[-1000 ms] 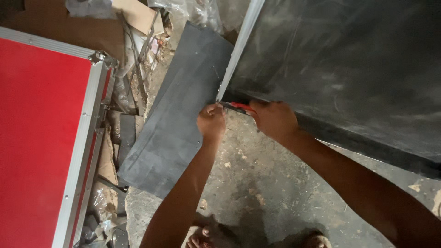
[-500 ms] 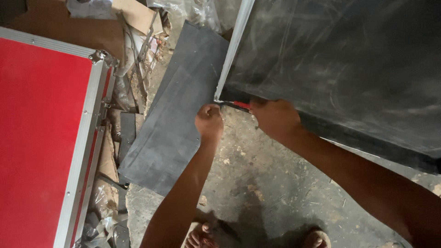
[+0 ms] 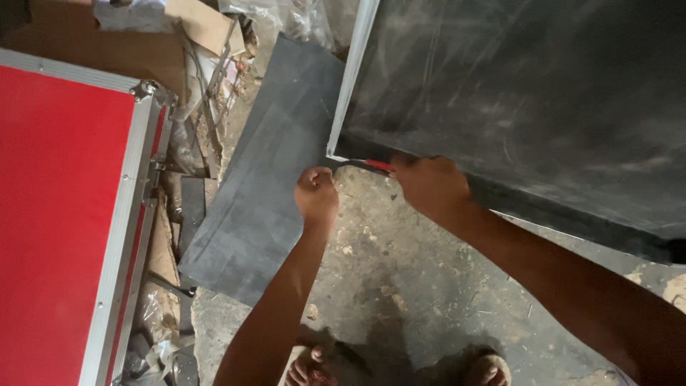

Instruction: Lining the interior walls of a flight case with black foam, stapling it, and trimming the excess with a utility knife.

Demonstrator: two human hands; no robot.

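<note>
We close our right hand (image 3: 429, 187) around a red-handled tool (image 3: 379, 166), its tip hidden under the lower edge of the big black panel (image 3: 529, 107). Our left hand (image 3: 317, 194) is a fist just left of it, below the panel's metal-trimmed corner (image 3: 333, 151); whether it grips anything we cannot tell. A dark grey sheet (image 3: 268, 179) lies beside on the concrete floor (image 3: 414, 286), which is bare beneath our arms. The red case (image 3: 57, 214) is cut off at the left. Since half a second ago, our left hand has shifted slightly away from the corner.

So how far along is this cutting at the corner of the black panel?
Early. The right hand holds a red-handled tool at the corner of the black panel; the left hand is fisted beside it. No cut edge shows. The dark sheet lies flat on the floor.
</note>
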